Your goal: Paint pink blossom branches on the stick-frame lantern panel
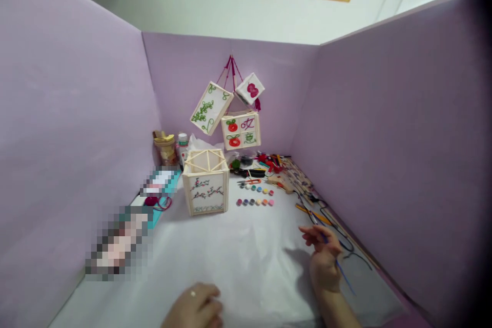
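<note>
My right hand [325, 251], at the lower right above the table, holds a slim blue paintbrush [345, 275] slanting through its fingers, with the handle's end pointing down and right. Low in the view, my left hand [196, 307] is loosely bent over the table, its fingers a little apart and nothing visible in them. A pale spot shows on one finger. Beyond the hands stands a wooden-framed box lantern [207, 192] with white panels; blossom branches are painted on its front. Two rows of small paint pots [255, 202] sit to its right.
Three decorated lanterns [242, 130] hang on cords at the back wall. Scissors [250, 182], pliers [251, 172] and other tools lie behind the paints. Sticks and dark cords [330, 210] line the right wall. A jar [166, 149] and bottle [183, 146] stand back left.
</note>
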`<state>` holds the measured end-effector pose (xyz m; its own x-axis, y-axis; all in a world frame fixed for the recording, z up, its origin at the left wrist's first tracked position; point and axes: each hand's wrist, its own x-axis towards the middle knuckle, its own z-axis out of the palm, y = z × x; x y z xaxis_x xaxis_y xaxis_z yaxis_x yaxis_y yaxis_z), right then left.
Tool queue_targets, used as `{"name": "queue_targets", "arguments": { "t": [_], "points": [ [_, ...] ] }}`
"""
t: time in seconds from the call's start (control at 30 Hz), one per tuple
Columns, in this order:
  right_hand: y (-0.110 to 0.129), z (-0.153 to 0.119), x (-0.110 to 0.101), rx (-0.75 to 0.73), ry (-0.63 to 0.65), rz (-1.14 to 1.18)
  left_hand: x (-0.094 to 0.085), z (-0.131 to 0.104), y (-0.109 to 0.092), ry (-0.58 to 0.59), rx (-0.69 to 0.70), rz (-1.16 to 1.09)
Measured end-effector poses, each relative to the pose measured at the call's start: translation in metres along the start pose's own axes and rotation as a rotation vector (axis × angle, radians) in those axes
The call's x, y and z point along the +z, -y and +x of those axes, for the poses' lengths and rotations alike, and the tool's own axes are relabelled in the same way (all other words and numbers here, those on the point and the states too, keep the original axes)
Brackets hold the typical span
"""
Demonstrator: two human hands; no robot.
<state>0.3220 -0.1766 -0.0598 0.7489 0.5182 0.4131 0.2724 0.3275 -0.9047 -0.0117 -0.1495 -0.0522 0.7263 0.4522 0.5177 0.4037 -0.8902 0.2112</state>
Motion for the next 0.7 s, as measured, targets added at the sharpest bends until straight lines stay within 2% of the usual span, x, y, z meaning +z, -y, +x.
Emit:
{"name": "queue_targets", "arguments": {
  "t": [0.07, 0.17, 0.3, 0.37, 0.47, 0.6, 0.7],
  "points": [
    [0.002, -0.001, 0.004, 0.011, 0.023, 0.016, -0.024, -0.025, 0.023, -0.063, -0.26, 0.125],
    [0.008, -0.007, 0.01, -0.011, 0.012, -0.015, -0.056, -0.049, 0.047, -0.113, -0.544, 0.331],
    [0.016, -0.011, 0.012, 0.015, 0.008, -0.054, -0.084, -0.061, 0.064, -0.099, -0.982, 0.621],
    [0.019, -0.012, 0.011, 0.03, 0.03, -0.057, -0.091, -0.062, 0.069, -0.093, -1.134, 0.708],
    [0.022, -0.012, 0.012, 0.037, 0.034, -0.06, -0.093, -0.065, 0.076, -0.092, -1.218, 0.703],
    [0.025, -0.013, 0.015, 0.055, 0.056, -0.063, -0.091, -0.069, 0.087, -0.152, -1.198, 0.651],
    [0.025, -0.014, 0.016, 0.069, 0.076, -0.081, -0.092, -0.068, 0.091, -0.146, -1.224, 0.666]
  ]
}}
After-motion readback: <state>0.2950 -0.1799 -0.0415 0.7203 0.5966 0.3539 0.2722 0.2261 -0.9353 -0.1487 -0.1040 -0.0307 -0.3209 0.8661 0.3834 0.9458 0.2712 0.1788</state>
